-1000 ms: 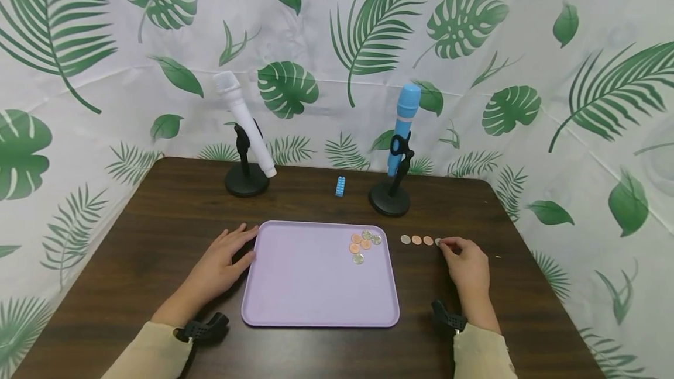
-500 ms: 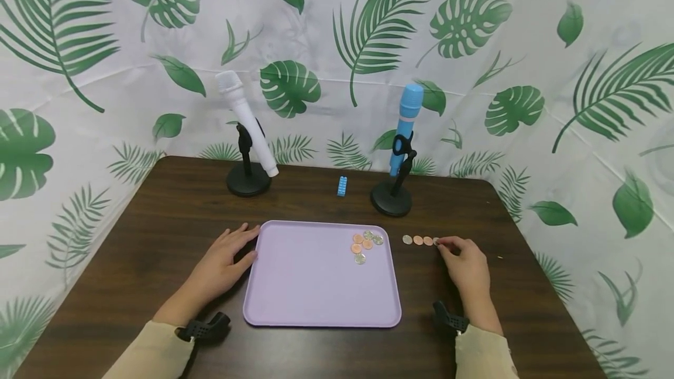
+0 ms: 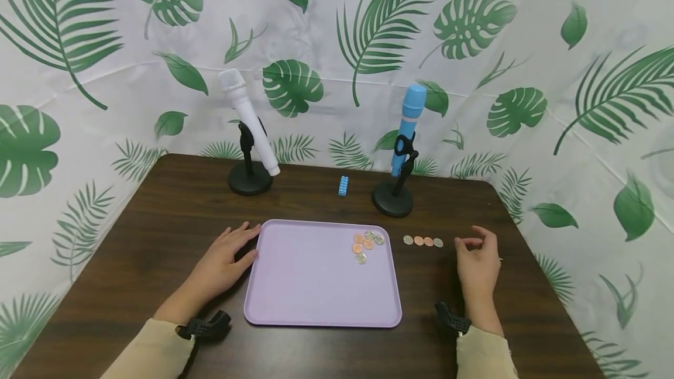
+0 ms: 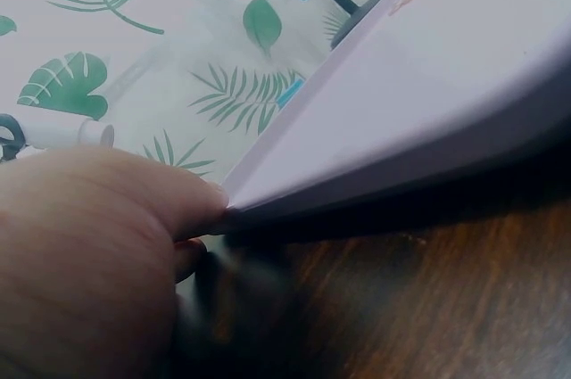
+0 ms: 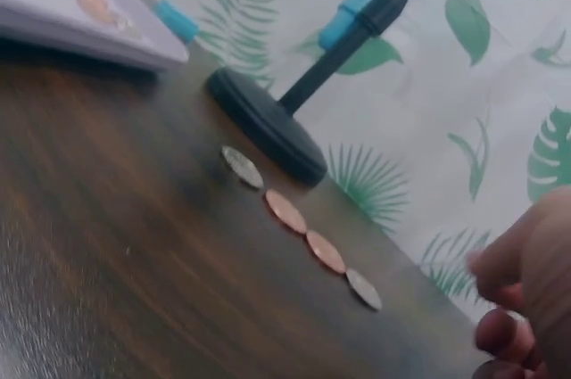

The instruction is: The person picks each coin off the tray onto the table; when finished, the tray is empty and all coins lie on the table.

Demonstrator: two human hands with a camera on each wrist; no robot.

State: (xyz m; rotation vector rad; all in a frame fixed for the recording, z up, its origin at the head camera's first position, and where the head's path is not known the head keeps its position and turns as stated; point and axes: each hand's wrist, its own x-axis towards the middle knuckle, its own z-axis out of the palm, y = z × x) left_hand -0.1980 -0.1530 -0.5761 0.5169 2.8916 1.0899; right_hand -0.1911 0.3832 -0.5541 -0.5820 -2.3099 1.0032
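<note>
A small gap is free between the right hand point(image 3: 478, 259) and four lined-up, round silver and copper-coloured coins point(image 3: 429, 242), while a black round-based microphone stand point(image 3: 393, 199) obstructs behind.

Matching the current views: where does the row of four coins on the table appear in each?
Head: the row of four coins is right of centre, between the lilac tray and the right hand.
Left wrist: not in it.
Right wrist: near centre, slanting down rightward, two copper coins in its middle.
Shared landmark: the blue microphone.
</note>
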